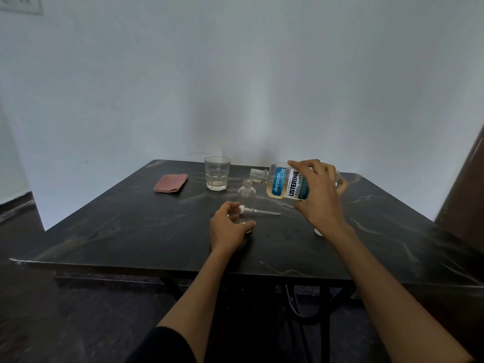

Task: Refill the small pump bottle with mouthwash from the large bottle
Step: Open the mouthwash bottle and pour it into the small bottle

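My right hand (318, 191) grips the large clear mouthwash bottle (284, 183) sideways, mouth just above the small clear bottle's (246, 196) open neck, mid-table.

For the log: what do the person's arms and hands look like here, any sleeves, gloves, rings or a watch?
Both forearms are bare up to the bottom edge of the frame. The left arm has a dark sleeve that ends near the elbow; no sleeve shows on the right arm. The left hand and right hand wear no gloves, and no ring, watch or bracelet is visible.

bare forearms (392, 286), black sleeve (162, 347)
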